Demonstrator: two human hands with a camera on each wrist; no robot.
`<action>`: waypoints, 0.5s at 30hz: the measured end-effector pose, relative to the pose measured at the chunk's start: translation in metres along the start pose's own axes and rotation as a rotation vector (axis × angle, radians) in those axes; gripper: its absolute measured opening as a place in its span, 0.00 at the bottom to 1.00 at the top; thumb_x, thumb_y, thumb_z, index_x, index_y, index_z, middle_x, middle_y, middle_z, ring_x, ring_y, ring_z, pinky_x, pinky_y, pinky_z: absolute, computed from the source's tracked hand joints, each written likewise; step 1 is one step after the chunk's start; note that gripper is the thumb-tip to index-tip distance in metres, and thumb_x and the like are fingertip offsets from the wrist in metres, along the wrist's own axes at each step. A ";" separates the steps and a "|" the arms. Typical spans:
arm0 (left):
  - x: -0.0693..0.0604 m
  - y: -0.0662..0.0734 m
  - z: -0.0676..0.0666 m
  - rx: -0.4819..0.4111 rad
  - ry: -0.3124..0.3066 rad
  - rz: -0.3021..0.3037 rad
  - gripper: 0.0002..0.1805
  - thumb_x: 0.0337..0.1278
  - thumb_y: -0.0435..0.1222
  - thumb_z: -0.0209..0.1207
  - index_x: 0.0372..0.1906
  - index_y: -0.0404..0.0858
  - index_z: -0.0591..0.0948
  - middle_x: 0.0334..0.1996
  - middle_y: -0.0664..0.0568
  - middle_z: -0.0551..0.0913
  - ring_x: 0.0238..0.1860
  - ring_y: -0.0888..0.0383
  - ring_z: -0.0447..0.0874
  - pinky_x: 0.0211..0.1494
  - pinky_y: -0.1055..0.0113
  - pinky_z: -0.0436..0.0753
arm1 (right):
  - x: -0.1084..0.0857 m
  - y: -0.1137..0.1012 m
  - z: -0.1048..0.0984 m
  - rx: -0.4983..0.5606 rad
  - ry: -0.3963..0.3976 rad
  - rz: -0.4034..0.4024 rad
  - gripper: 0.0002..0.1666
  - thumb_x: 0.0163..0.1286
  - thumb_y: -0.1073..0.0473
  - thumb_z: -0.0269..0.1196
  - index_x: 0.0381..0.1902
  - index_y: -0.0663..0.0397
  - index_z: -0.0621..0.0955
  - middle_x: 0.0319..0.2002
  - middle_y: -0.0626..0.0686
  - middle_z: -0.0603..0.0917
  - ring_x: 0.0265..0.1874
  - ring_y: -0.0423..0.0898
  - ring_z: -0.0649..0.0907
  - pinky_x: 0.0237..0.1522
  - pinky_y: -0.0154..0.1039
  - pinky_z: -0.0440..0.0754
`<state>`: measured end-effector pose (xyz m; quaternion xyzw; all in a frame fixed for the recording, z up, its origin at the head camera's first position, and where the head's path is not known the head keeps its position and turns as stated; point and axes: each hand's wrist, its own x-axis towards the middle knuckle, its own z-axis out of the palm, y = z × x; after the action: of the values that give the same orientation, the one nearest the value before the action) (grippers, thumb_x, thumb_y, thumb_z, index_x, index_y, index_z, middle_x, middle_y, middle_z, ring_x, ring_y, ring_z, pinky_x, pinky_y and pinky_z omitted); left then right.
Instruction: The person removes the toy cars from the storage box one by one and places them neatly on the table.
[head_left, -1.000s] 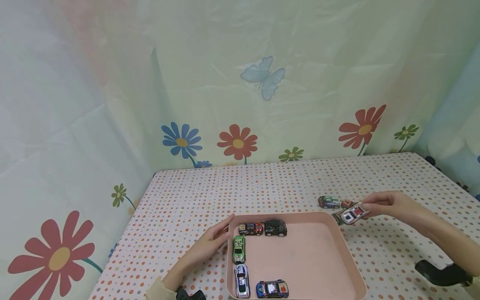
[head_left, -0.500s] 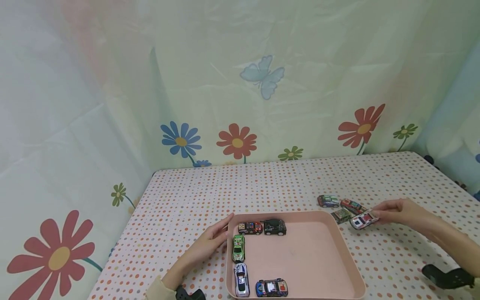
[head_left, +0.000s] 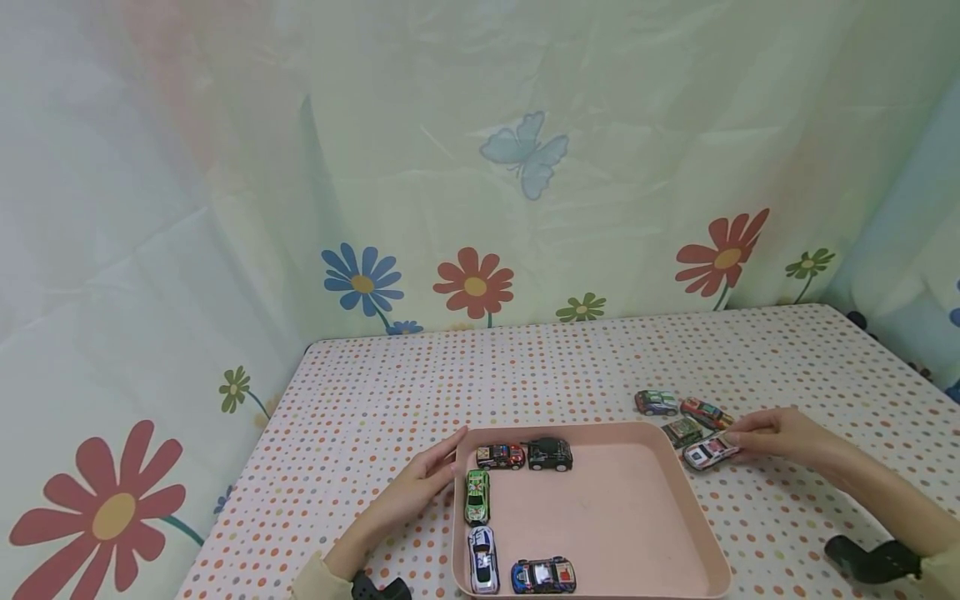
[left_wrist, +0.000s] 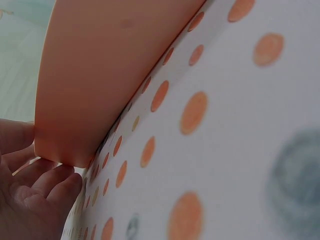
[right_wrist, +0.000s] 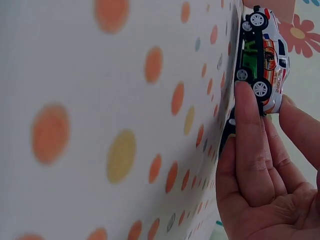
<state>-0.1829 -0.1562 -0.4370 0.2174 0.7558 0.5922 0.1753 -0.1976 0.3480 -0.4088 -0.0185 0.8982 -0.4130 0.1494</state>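
My left hand (head_left: 420,483) holds the pink tray (head_left: 585,427) by its back left corner. In the left wrist view its thumb touches the tray's rim, and its fingers bend against the corner. At the tray's right, my right hand (head_left: 780,433) pinches the rear of a white toy car (head_left: 708,450) with red and orange markings. The right wrist view shows the car (right_wrist: 275,65) tilted, its green underside and wheels visible. Beside it on the table lie a camouflage-green toy car (head_left: 682,431), an orange-red one (head_left: 705,412) and a green-blue one (head_left: 656,402).
Inside the tray, a black-red car (head_left: 500,457), a black car (head_left: 551,454), a green car (head_left: 477,497) and a white-blue car (head_left: 483,560) line the back and left walls. A blue car (head_left: 543,576) lies near the front. Dotted cloth covers the table (head_left: 450,375).
My right hand first drew the white car rightward and down, uncovering the orange-red and camouflage cars, then shifted it back left toward the tray. My left hand stayed at the tray.
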 end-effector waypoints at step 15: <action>0.002 -0.003 0.001 -0.019 0.007 0.008 0.29 0.71 0.36 0.45 0.73 0.40 0.54 0.70 0.46 0.56 0.67 0.52 0.58 0.66 0.62 0.58 | 0.003 -0.012 0.017 -0.083 0.048 -0.024 0.25 0.64 0.55 0.62 0.40 0.78 0.77 0.28 0.56 0.84 0.27 0.48 0.84 0.32 0.43 0.83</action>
<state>-0.1841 -0.1547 -0.4398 0.2165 0.7500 0.6009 0.1722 -0.1971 0.3269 -0.4111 -0.0257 0.9177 -0.3773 0.1219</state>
